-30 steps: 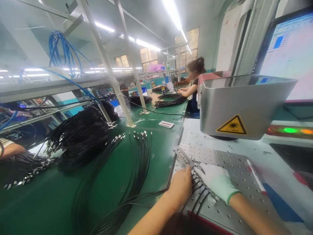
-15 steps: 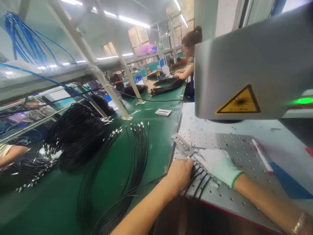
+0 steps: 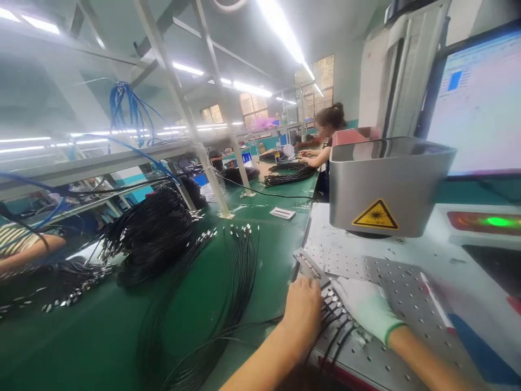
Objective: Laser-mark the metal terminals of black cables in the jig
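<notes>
My bare left hand (image 3: 303, 304) is closed at the slotted metal fixture (image 3: 311, 265). A thin black cable (image 3: 264, 324) runs into it from the left; its fingertips are hidden. My right hand (image 3: 362, 304), in a white glove with a green cuff, presses its closed fingers along the fixture's right side. Between the hands, several silver cable connectors (image 3: 332, 297) sit in a row, and their black cables (image 3: 340, 328) hang toward the front edge. The fixture lies slanted on a perforated metal plate (image 3: 401, 288).
A grey laser head (image 3: 391, 184) with a yellow warning sign overhangs the plate. A red-white pen (image 3: 437, 301) lies right. On the green table (image 3: 211, 309) are loose cables (image 3: 244, 260), a large black coil (image 3: 158, 233) and a second fixture (image 3: 283, 213). Another person (image 3: 325, 146) works behind.
The view has tilted up and back, so a monitor and more of the laser head now show. My left hand has shifted slightly over the fixture; the right hand stays beside it.
</notes>
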Available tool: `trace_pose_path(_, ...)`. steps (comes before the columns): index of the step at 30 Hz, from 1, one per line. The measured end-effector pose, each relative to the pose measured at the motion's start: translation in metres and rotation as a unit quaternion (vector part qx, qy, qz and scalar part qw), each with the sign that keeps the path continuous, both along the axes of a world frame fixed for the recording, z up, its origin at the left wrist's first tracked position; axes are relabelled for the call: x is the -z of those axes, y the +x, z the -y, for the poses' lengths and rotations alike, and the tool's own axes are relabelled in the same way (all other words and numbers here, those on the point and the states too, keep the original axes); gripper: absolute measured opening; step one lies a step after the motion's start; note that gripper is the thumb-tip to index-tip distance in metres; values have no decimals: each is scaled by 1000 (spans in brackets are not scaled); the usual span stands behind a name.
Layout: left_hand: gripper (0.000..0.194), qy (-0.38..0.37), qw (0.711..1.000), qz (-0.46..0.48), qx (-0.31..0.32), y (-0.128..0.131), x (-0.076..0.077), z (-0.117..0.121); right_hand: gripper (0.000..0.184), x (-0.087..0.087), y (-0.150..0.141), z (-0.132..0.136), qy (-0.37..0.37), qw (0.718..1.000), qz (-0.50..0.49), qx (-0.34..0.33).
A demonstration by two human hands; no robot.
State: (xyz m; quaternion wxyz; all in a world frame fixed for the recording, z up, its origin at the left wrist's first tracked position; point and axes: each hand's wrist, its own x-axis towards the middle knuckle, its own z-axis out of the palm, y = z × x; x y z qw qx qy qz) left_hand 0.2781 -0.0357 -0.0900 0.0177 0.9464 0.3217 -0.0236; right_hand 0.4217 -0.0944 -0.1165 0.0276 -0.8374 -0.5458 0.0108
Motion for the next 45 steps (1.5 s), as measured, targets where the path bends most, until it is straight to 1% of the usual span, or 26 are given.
trace_pose_path(2, 22, -10, 999, -17, 29, -2, 1, 5, 50, -1, 0, 0, -10, 1000, -1, 0)
trace_pose_path(5, 27, -37, 996, -65, 46, 1, -3, 10, 48, -3, -1, -2, -27, 1000, -6, -6)
trace_pose_path(9, 30, -57, 991, -115, 26, 10, -13, 12, 45, -8, -4, -5, -67, 998, -11, -6)
trace_pose_path(12, 33, -56, 990, -127, 15, 16, -14, 18, 43, -9, -5, -8, -76, 997, -4, 0)
trace_pose_path(15, 39, -30, 993, -113, -14, 18, -8, 26, 42, -6, -3, -9, -62, 998, -4, -1)
trace_pose_path(18, 33, 16, 995, -89, -49, 20, 4, 31, 43, -6, -2, -9, -39, 999, -3, -2)
trace_pose_path(21, 29, 45, 995, -74, -59, 22, 17, 25, 44, -11, -2, -9, -32, 999, -15, -1)
trace_pose_path(23, 28, 57, 994, -88, -29, 22, 24, 20, 42, -15, -2, -9, -32, 999, -27, 0)
trace_pose_path(25, 29, 81, 989, -120, 37, 22, 26, 17, 40, -17, -2, -9, -29, 999, -38, 1)
trace_pose_path(27, 31, 111, 978, -146, 95, 21, 24, 16, 41, -17, 0, -9, -28, 999, -47, 5)
trace_pose_path(30, 28, 128, 970, -167, 118, 21, 18, 18, 44, -16, 1, -8, -26, 998, -49, 8)
trace_pose_path(32, 25, 121, 974, -152, 119, 21, 16, 18, 43, -17, -1, -6, -28, 999, -45, 0)
trace_pose_path(35, 25, 106, 982, -110, 107, 19, 16, 16, 42, -20, -5, -4, -28, 999, -35, -9)
trace_pose_path(38, 26, 95, 989, -85, 70, 17, 15, 14, 42, -22, -7, -3, -25, 999, -30, -3)
trace_pose_path(40, 27, 66, 996, -47, 40, 12, 13, 16, 43, -23, -6, -3, -25, 999, -34, 0)
trace_pose_path(42, 26, 22, 1000, -7, 21, 3, 11, 20, 43, -22, -2, -4, -26, 999, -43, -4)
trace_pose_path(45, 27, -22, 1000, 6, 11, -12, 10, 24, 45, -19, 10, -6, -26, 997, -65, -25)
